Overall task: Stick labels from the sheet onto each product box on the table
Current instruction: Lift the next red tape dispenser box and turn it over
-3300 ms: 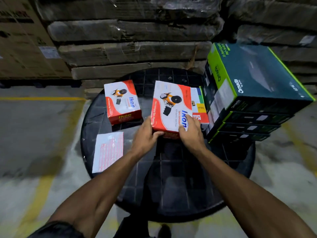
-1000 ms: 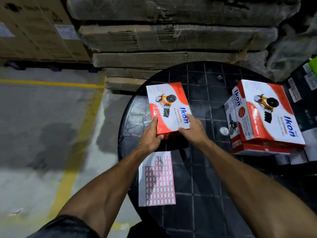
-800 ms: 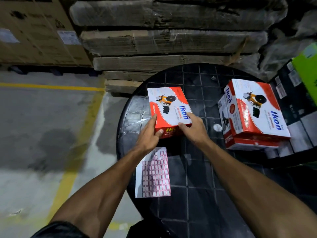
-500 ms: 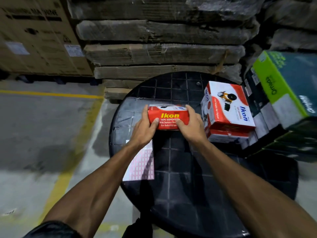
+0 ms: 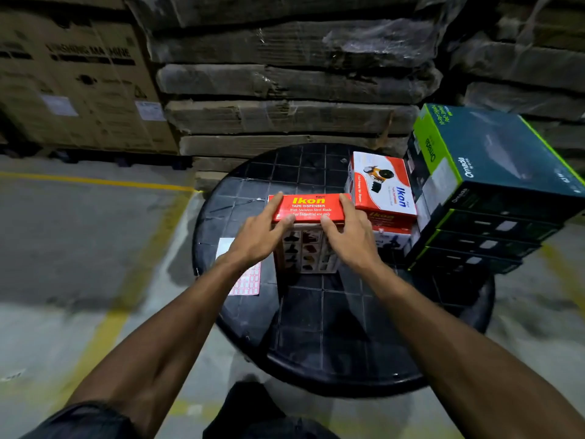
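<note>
Hands (image 5: 258,239) (image 5: 349,240) grip upright Ikon box (image 5: 308,217); label sheet (image 5: 245,280) beside table edge (image 5: 202,248).

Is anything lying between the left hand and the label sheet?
Nothing visible. The left hand, gripping the Ikon box, hangs right above the label sheet, its wrist covering part of it.

1. I'm reaching both bare forearms out in front of me, angling them in toward each other.
2. My left hand (image 5: 256,237) is gripping something, thumb on top.
3. My right hand (image 5: 349,239) is mirroring that grip.
</note>
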`<control>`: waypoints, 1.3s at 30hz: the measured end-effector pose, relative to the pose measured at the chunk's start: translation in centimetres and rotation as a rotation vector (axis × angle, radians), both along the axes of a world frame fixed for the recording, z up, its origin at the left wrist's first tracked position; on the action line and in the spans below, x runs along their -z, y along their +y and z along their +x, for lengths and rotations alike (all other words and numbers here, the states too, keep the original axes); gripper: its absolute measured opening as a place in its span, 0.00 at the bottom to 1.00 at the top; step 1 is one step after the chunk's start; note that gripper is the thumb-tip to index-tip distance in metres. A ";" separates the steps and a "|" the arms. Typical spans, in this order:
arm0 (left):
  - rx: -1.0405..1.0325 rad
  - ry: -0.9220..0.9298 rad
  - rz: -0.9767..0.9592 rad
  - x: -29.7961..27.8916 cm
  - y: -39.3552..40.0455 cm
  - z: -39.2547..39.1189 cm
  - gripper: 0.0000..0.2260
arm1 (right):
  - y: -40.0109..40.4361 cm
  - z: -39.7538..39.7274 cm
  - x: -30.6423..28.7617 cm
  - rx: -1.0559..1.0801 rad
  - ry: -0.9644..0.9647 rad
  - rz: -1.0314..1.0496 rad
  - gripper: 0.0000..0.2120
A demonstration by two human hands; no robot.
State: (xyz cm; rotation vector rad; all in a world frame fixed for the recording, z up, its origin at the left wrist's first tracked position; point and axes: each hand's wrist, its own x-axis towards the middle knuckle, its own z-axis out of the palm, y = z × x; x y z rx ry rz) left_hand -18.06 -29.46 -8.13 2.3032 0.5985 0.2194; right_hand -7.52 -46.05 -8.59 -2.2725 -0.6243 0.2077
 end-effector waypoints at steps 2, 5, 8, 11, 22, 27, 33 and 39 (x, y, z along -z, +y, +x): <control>0.017 0.016 0.006 -0.8 -0.4 0.0 0.28 | -0.5 -0.2 0.1 0.007 0.009 -0.008 0.31; 0.062 0.064 -0.008 -1.0 -0.4 0.5 0.28 | -0.8 -0.3 0.3 0.019 0.035 -0.028 0.30; 0.090 0.093 -0.031 -0.8 0.4 1.2 0.28 | -0.5 -0.1 0.8 0.031 0.041 -0.025 0.29; 0.110 0.116 -0.106 -0.6 1.2 1.7 0.28 | 0.2 -0.1 1.1 0.049 0.011 -0.064 0.30; 0.134 0.095 -0.331 1.2 2.8 3.6 0.30 | 1.1 -0.3 1.8 0.098 -0.066 -0.189 0.34; 0.129 0.127 -0.204 1.5 2.8 3.8 0.31 | 1.2 -0.4 1.7 0.119 -0.127 -0.285 0.33; 0.207 0.062 0.357 0.7 3.3 3.0 0.29 | 0.8 -0.5 1.4 0.122 -0.245 -0.336 0.31; 0.434 -0.282 0.705 0.4 2.9 2.3 0.12 | 0.6 -0.8 1.4 0.093 -0.492 -0.335 0.25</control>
